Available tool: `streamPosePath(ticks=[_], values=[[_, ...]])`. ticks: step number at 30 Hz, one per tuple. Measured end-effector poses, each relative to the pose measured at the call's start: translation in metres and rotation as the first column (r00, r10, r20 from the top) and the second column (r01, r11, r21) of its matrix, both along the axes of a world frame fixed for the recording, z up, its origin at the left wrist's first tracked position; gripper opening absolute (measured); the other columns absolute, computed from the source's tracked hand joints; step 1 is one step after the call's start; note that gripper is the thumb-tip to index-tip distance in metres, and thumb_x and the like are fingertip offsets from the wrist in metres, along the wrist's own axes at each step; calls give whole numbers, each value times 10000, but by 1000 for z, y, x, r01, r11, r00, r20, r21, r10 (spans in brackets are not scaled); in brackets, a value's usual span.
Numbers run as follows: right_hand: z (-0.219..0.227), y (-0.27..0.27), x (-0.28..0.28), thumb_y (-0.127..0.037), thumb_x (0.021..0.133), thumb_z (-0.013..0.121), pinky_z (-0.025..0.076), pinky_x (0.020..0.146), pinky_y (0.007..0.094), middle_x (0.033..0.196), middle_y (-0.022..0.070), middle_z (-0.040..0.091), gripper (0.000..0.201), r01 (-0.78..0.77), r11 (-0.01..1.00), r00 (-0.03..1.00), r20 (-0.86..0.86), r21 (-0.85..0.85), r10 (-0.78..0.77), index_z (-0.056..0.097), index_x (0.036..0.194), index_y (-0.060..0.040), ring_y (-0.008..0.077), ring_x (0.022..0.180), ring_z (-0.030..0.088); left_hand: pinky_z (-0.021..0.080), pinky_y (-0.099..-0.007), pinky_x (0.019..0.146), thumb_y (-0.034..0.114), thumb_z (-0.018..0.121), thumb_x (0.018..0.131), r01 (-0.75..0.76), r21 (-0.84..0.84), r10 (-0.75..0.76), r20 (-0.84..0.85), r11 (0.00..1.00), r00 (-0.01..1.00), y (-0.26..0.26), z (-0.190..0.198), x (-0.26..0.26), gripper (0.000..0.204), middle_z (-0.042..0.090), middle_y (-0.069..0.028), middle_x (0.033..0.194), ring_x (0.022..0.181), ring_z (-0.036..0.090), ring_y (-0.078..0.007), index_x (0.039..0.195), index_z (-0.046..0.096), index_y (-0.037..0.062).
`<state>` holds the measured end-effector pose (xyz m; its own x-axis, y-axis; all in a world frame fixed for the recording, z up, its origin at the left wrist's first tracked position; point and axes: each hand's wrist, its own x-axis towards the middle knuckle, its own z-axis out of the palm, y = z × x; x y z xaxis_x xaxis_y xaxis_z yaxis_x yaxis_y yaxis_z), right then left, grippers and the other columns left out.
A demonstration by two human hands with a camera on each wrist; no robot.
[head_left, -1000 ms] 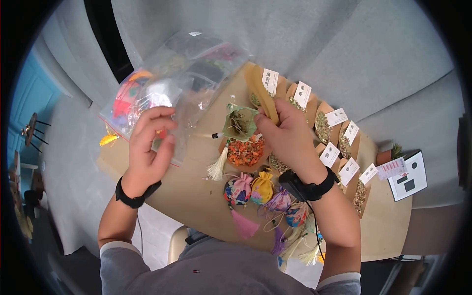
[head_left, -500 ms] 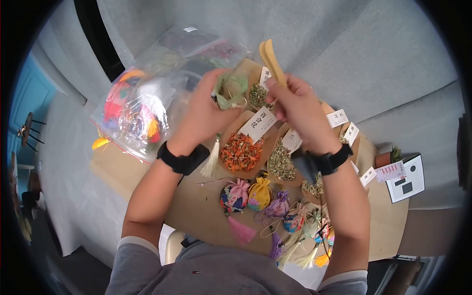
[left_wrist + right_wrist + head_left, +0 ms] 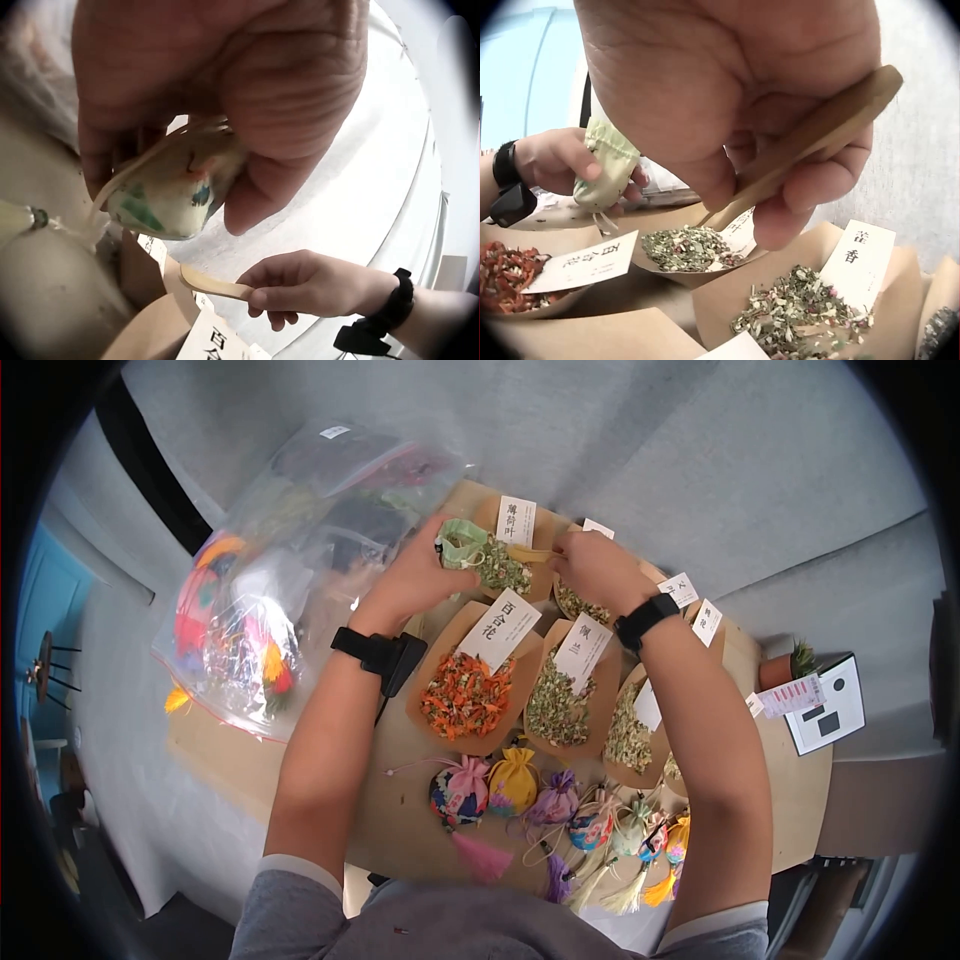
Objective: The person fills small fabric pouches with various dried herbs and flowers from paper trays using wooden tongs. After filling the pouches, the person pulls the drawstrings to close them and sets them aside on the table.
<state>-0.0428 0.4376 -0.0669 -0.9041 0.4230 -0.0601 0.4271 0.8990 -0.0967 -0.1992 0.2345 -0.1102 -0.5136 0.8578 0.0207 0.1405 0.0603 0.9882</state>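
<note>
My left hand holds a small pale green drawstring pouch, its mouth upward, beside a paper tray of dried green leaves. In the left wrist view the printed pouch sits between fingers and thumb, with a cream tassel hanging off it. My right hand grips wooden tongs. The right wrist view shows the tongs slanting down, their tips right at the dried leaves.
Labelled paper trays stand nearby, one with orange dried petals, others with greenish herbs. Several finished-looking sachets with tassels line the front edge. A large clear plastic bag lies at left, and a small potted plant at right.
My left hand, empty at first, has taken hold of the green pouch and moved it off the orange petals' tray. The tongs have swung from pointing up to lying over the leaf tray.
</note>
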Motion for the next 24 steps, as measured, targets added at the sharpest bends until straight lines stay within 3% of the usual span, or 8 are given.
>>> streamPosePath(ticks=[4,9,12,14,17,21,24], values=[[1,-4,-10,-220,932,630,533,793,454,931,204,717,255,-11,997,999,47,-75,14,713,1075,-25,374,895,687,463,-312,966,52,778,790,38,59,-39,20,998,999,11,-27,-11,716,609,-55,1182,1112,571,-152,1420,438,52],[3,-7,-8,-198,922,632,537,779,443,915,193,720,238,-67,975,997,11,-212,70,729,1077,-47,362,873,689,462,-308,968,22,773,795,54,140,-81,195,989,977,8,-25,-11,695,595,-45,1203,1110,569,-147,1402,435,46],[4,-15,-3,-162,903,626,541,771,461,868,194,715,209,-130,969,991,-25,-209,128,726,1005,-9,374,830,687,464,-300,964,11,768,796,66,133,-91,193,989,977,9,-27,-13,698,587,-46,1218,1114,566,-145,1405,429,43],[2,-22,-5,-136,880,620,546,770,471,851,182,711,177,-190,982,981,-39,-16,189,721,962,-16,374,829,689,464,-300,965,9,767,796,64,153,-96,212,986,972,9,-30,-14,703,585,-46,1221,1117,565,-145,1410,426,43],[-1,-24,-9,-124,871,610,550,776,479,844,177,707,155,-171,985,985,7,31,170,714,930,-24,377,833,688,461,-302,973,5,765,795,47,175,-84,210,984,974,8,-31,-15,709,581,-47,1226,1125,562,-147,1415,422,41],[0,-20,-4,-122,871,609,547,772,481,856,187,706,173,-131,991,991,5,40,131,721,959,-25,385,825,683,446,-309,995,5,765,790,-1,161,-10,65,987,998,8,-31,-16,715,584,-52,1226,1137,559,-155,1413,418,50],[7,-11,4,-124,881,638,520,738,483,813,221,679,176,-160,987,979,-125,16,161,726,996,-24,397,797,659,454,-318,991,23,781,752,-15,67,13,38,998,999,4,-24,-13,721,601,-74,1205,1128,571,-183,1384,435,46]])
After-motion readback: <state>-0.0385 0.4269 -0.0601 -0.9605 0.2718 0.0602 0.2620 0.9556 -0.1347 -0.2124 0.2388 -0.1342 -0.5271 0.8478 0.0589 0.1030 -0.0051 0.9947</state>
